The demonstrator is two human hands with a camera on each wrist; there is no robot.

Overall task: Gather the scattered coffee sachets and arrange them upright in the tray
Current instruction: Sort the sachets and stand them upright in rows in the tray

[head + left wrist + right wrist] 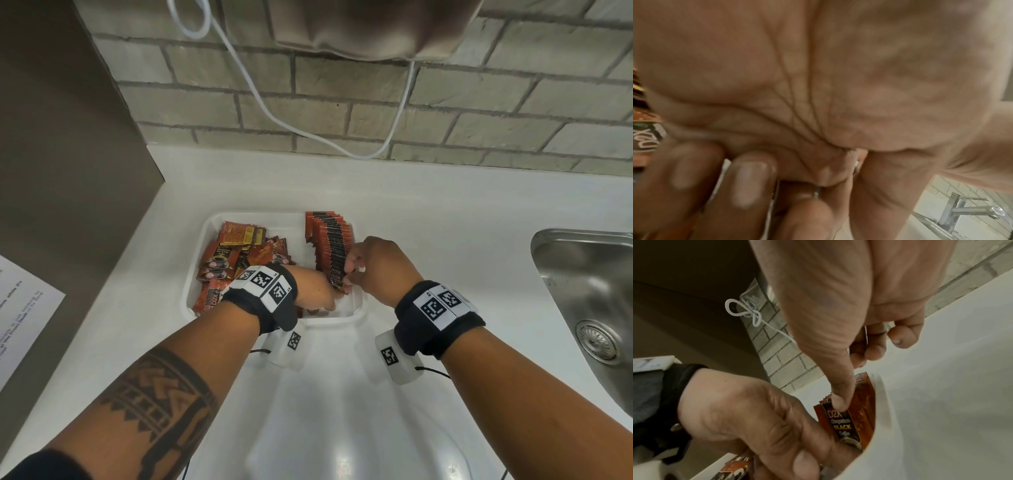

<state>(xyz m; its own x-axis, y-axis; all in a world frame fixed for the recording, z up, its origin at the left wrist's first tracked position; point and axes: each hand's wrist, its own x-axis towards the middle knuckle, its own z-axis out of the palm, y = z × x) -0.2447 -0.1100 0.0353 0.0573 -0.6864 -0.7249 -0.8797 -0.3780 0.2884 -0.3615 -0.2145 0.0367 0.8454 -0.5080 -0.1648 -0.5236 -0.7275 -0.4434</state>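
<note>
Both hands work inside the white tray (356,310) on the counter (445,212). The right hand (378,265) pinches the nearest sachet (846,426) of an upright row (330,241) that runs away from its fingertips along the tray's right wall, thumb pressed on the face; the wrapper reads "D2X", "BLACK", "Coffee", with one blurred word between. The left hand (313,291) sits just beside it, fingers curled at the foot of that same sachet and gripping its lower end. Beyond the left wrist lies a loose heap of sachets (236,260), one showing "D2X", another "BLACK". A steel sink (589,281) lies well off past the right hand.
</note>
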